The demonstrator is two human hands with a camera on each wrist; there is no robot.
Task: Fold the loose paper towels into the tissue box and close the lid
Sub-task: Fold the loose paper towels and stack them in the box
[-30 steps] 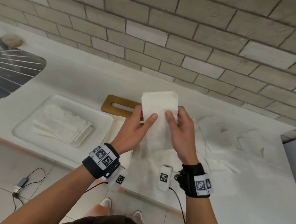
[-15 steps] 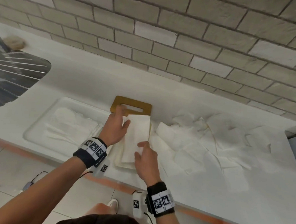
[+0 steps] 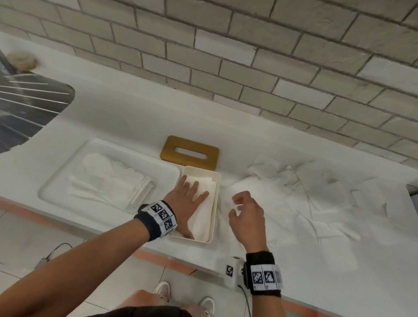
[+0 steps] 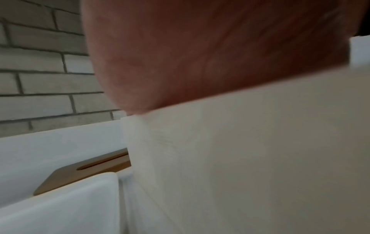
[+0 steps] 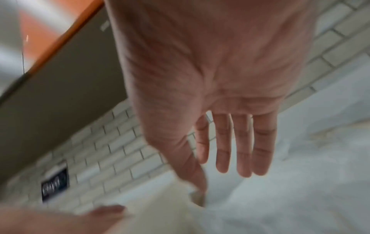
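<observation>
The cream tissue box (image 3: pixel 215 207) lies open on the white counter with a folded paper towel (image 3: pixel 204 219) inside. My left hand (image 3: pixel 188 201) lies flat on that towel with straight fingers, pressing it down; the left wrist view shows only my palm (image 4: pixel 200 55) against the towel (image 4: pixel 250 158). My right hand (image 3: pixel 246 212) hovers just right of the box over the loose towels (image 3: pixel 298 200), fingers relaxed and empty, as the right wrist view confirms (image 5: pixel 230 142). The wooden lid (image 3: pixel 190 153) with its slot lies flat behind the box.
A white tray (image 3: pixel 62 171) left of the box holds a stack of folded towels (image 3: pixel 113 182). A dark sink (image 3: pixel 15 107) is at the far left. A brick wall (image 3: pixel 233 61) backs the counter, whose front edge runs near my wrists.
Both hands brought the folded towel down from in front of me into the box. My right hand then let go and moved right; my left flattened onto the towel.
</observation>
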